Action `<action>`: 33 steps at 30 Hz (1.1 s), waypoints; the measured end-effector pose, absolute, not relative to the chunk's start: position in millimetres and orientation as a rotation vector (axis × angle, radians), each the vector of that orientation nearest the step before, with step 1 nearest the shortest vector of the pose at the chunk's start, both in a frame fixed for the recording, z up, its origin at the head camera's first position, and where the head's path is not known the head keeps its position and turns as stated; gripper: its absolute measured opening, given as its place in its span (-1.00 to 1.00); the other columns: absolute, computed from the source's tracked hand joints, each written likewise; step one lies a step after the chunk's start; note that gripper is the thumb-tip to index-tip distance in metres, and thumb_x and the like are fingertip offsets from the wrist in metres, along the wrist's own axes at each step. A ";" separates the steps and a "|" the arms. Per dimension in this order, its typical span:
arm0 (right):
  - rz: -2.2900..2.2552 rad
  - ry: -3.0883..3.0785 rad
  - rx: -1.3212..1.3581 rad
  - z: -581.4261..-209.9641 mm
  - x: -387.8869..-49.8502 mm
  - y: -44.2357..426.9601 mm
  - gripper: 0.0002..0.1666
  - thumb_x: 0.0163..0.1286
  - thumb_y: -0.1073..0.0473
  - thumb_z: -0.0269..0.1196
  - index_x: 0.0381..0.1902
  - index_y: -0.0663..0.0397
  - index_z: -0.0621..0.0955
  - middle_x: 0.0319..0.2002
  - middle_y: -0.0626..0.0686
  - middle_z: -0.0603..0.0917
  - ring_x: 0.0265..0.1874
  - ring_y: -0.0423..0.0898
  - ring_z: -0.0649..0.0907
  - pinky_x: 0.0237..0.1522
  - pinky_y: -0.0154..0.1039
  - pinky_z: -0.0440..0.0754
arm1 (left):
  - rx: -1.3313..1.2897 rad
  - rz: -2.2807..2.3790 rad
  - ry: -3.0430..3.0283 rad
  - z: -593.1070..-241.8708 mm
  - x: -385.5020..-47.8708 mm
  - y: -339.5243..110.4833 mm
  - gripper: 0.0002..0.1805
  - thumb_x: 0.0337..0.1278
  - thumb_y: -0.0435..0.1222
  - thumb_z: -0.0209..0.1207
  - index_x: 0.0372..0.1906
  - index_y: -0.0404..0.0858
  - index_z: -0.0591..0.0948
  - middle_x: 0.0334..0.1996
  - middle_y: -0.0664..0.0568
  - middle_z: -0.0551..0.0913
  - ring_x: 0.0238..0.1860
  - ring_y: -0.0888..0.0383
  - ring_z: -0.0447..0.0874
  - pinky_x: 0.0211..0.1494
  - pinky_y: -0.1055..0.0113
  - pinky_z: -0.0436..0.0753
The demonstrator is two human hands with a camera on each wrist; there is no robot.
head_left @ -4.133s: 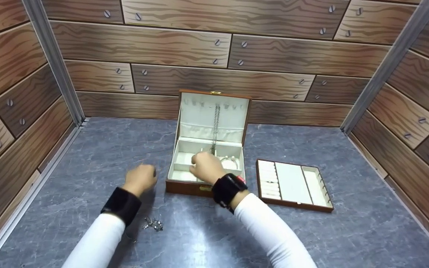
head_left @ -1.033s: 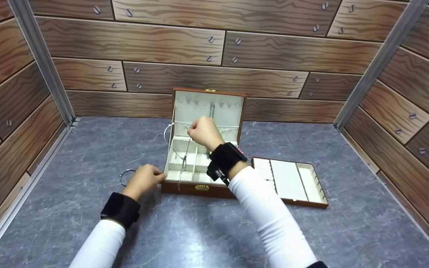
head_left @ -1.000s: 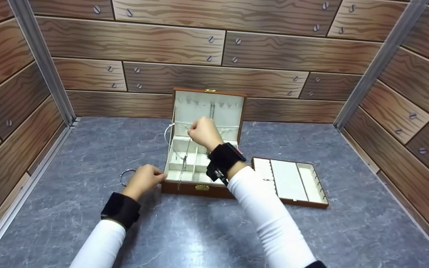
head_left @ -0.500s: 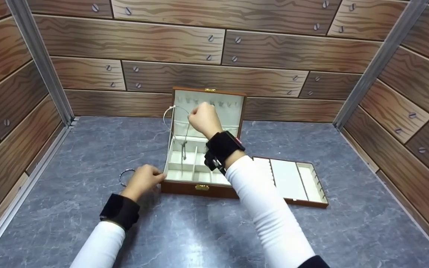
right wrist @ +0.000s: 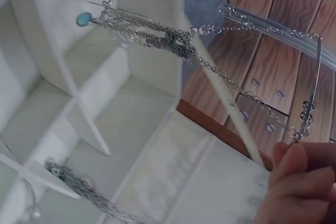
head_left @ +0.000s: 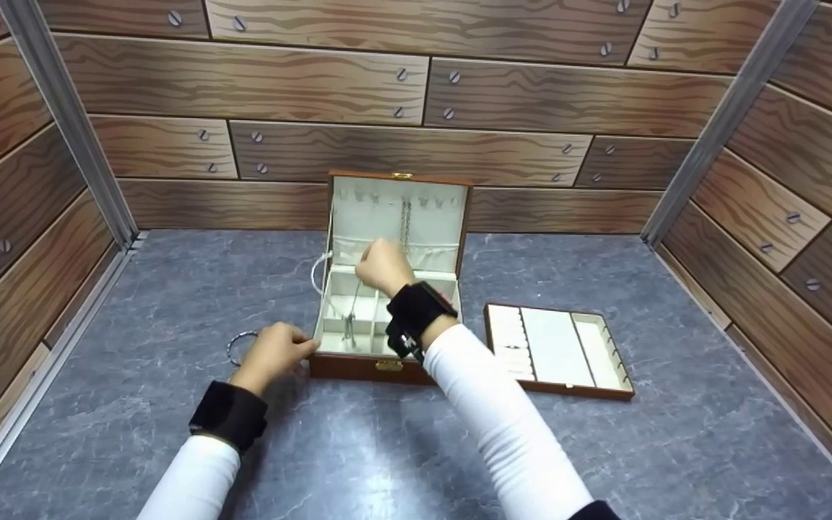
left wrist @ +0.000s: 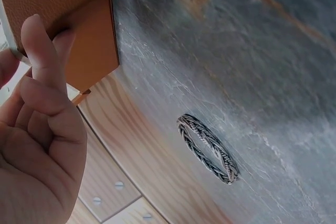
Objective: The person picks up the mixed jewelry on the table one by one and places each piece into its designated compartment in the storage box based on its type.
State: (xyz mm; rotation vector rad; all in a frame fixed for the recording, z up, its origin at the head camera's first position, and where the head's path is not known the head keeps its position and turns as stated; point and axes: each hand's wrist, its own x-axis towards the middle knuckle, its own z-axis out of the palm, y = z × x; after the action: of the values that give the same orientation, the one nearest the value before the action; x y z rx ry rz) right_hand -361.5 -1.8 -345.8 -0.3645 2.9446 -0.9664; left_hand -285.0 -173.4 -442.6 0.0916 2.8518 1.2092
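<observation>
My right hand point(head_left: 385, 267) pinches a silver chain necklace point(head_left: 349, 327) above the left compartments of the open jewelry box point(head_left: 347, 366). In the right wrist view the tangled chain point(right wrist: 173, 40) hangs from the fingertips with a small turquoise pendant point(right wrist: 84, 19). My left hand point(head_left: 276, 352) grips the box's left front edge between thumb and fingers; in the left wrist view this hand point(left wrist: 44, 129) is at the brown box corner point(left wrist: 89, 40). Another necklace point(head_left: 406, 220) hangs inside the lid. A braided silver bracelet point(left wrist: 207, 148) stands beyond the left hand.
The lid point(head_left: 365, 217) stands upright behind the box, with several small hooks inside. A removable tray point(head_left: 559, 349) with ring rolls lies right of the box. Wood-patterned walls point(head_left: 531, 108) enclose the grey table point(head_left: 676, 433) at the back and sides.
My right hand rose in front of the lid with the necklace, then lowered toward the box. The left hand came to the box edge earlier and has stayed there since.
</observation>
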 end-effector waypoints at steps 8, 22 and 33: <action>-0.720 2.906 -0.351 -387.3 -358.6 -6.9 -0.64 -0.03 0.40 0.04 -0.89 -0.04 0.33 -0.84 -0.11 0.37 -0.83 -0.20 0.35 -0.76 -0.41 0.27 | 0.060 1.235 2.815 -442.4 -285.9 -173.5 -0.78 0.10 -0.24 0.16 -0.43 -0.33 0.68 -0.56 -0.09 0.68 -0.65 0.19 0.54 -0.55 0.41 0.47; -0.441 2.999 -0.329 -429.0 -352.4 -11.3 -0.87 0.06 0.30 0.13 -0.63 0.10 0.54 -0.39 0.13 0.71 -0.50 -0.05 0.60 -0.51 -0.20 0.53 | 0.111 1.196 2.862 -443.0 -284.9 -174.7 -0.78 0.09 -0.26 0.15 -0.47 -0.33 0.68 -0.59 -0.09 0.67 -0.71 0.25 0.53 -0.58 0.43 0.41; -0.231 3.071 -0.400 -417.2 -339.5 -28.3 -0.86 0.08 0.21 0.17 -0.63 0.03 0.58 -0.41 0.03 0.72 -0.45 -0.07 0.67 -0.51 -0.17 0.59 | 0.158 1.089 2.905 -438.8 -286.8 -187.1 -0.73 0.19 -0.20 0.07 -0.37 -0.32 0.66 -0.48 -0.08 0.66 -0.55 0.18 0.51 -0.43 0.32 0.47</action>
State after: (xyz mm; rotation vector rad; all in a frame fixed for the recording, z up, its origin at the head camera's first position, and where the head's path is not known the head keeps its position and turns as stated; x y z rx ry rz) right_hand -339.5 -28.3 -417.2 -0.4001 3.0713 -0.2306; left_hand -286.8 -187.1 -438.8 0.1584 2.9047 1.0891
